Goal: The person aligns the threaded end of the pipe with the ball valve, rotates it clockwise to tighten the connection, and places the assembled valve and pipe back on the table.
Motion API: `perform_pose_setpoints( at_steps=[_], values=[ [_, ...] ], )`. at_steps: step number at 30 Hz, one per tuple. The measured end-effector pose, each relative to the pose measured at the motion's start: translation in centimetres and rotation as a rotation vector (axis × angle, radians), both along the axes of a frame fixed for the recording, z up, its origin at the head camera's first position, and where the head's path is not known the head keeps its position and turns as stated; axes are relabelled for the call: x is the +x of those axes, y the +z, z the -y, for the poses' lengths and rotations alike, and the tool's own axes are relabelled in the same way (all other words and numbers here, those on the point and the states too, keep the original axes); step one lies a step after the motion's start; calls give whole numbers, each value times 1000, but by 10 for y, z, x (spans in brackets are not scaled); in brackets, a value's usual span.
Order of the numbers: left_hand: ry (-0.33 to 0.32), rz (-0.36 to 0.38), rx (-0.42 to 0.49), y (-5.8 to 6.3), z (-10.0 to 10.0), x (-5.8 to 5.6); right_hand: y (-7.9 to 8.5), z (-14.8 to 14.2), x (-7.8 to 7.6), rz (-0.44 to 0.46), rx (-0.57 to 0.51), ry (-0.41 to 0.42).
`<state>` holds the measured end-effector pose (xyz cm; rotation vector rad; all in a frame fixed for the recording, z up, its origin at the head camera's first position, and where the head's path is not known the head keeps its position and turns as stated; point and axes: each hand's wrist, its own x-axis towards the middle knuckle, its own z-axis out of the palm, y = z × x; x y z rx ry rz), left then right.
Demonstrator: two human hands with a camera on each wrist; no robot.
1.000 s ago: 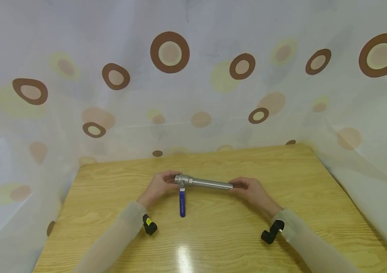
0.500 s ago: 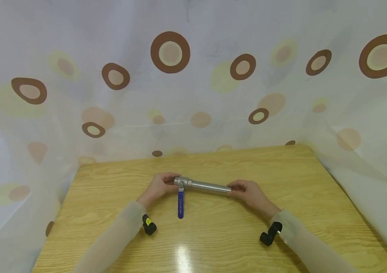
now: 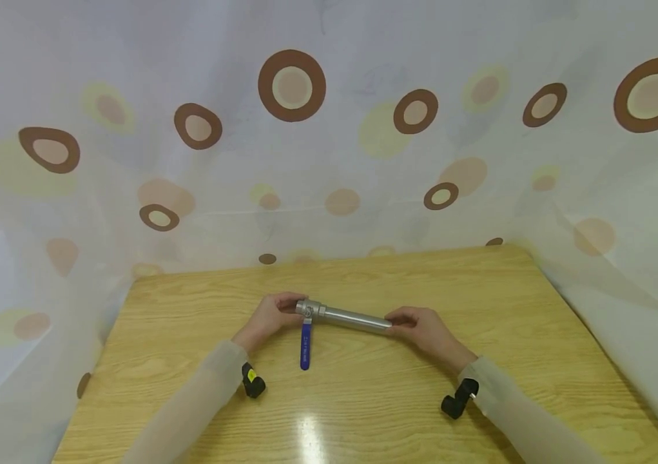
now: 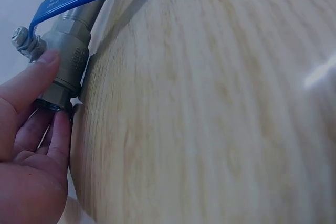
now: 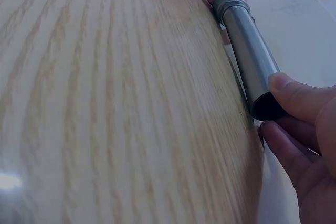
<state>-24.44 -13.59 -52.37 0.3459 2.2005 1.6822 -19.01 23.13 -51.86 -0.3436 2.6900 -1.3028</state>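
Observation:
A steel ball valve with a straight metal pipe joined to its right side lies across the middle of the table. The valve's blue lever points toward me and carries white lettering that reads "BALL VALVE" in the left wrist view. My left hand grips the valve's left end, thumb against the body and fingers around the end fitting. At the pipe's free right end, my right hand pinches it, the thumb on top and fingers below the dark open mouth.
The wood-grain table runs back to a white curtain with brown and yellow circles, which also hangs at both sides. A black wrist camera sits on the left cuff, another black camera on the right.
The pipe's right end and my right hand have come slightly left and toward me. The valve has turned a little, its lever tip swinging slightly left. Both hands keep their hold.

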Motion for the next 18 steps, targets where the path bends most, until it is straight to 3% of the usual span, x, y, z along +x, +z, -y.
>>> perform_pose_setpoints(
  at_steps=[7,18],
  values=[
    [-24,-26,3,1,1,-1,0,-3,0,-35,13,26],
    [-28,-15,25,3,17,11,-5,-26,2,-61,-11,2]
  ],
)
